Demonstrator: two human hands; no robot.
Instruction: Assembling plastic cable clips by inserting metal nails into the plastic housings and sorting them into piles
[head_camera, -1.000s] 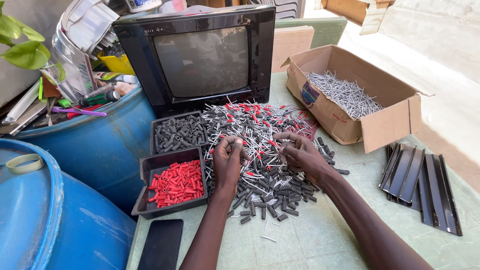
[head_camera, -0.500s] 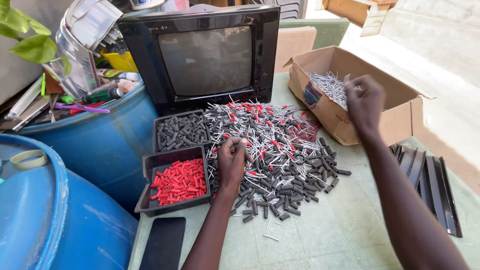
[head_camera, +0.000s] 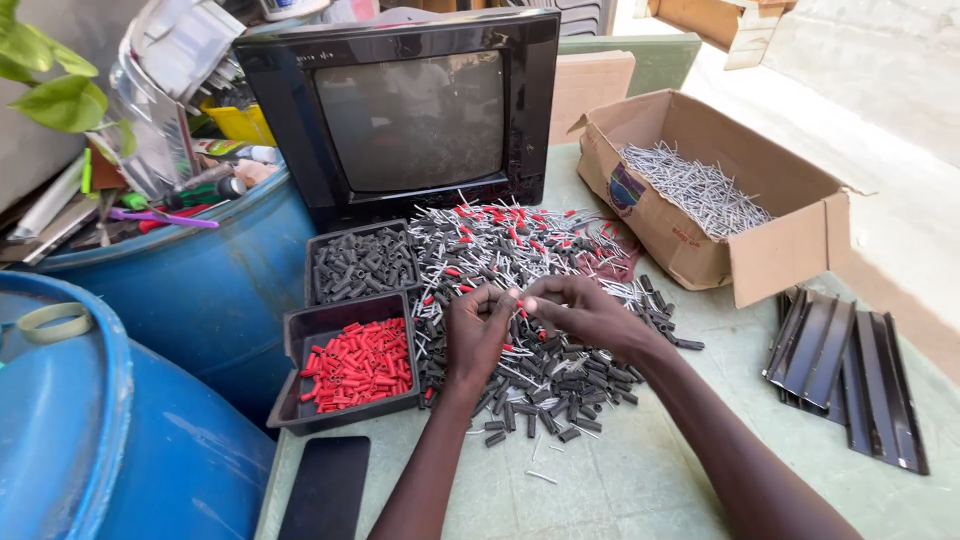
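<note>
At frame centre, the left hand (head_camera: 478, 335) and right hand (head_camera: 580, 315) meet over the pile of sleeved pins (head_camera: 530, 290), fingertips pinched together on one red-capped pin (head_camera: 516, 300); sorted red sleeves (head_camera: 358, 365) fill the lower-left tray (head_camera: 300, 415), apparently separated by colour.

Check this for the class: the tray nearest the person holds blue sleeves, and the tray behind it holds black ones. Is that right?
Not quite. The head view shows the near tray holding red sleeves, not blue. The tray behind it does hold black sleeves.
</note>
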